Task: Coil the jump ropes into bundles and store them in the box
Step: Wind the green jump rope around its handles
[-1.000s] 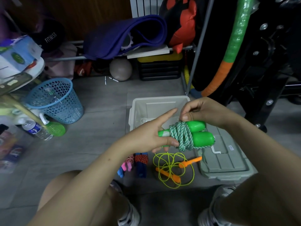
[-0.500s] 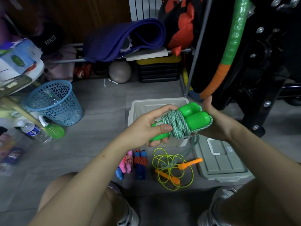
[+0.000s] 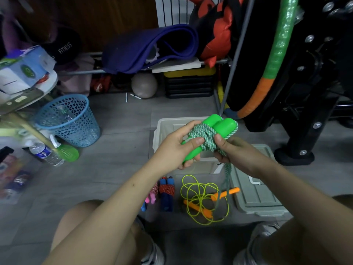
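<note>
A green-handled jump rope (image 3: pixel 215 127) is held above the open grey box (image 3: pixel 166 125), its green-white cord wound around the two handles. My left hand (image 3: pixel 181 150) grips the handles from the left, thumb on the coil. My right hand (image 3: pixel 229 150) pinches the cord at the coil's right side, and a loose tail hangs down from it. On the floor lie a loose yellow rope with orange handles (image 3: pixel 202 199), a bundled blue-handled rope (image 3: pixel 167 194) and a pink-handled rope (image 3: pixel 150 197).
The box's grey lid (image 3: pixel 257 192) lies to the right of the box. A blue mesh bin (image 3: pixel 68 119) and a water bottle (image 3: pixel 45 153) stand at left. Black gym equipment (image 3: pixel 298 104) rises at right. A shelf with a purple mat (image 3: pixel 149 48) is behind.
My right hand came from behind the handles round to the near right side of the coil, pulling the cord with it. The bundle stayed above the box, tilting slightly.
</note>
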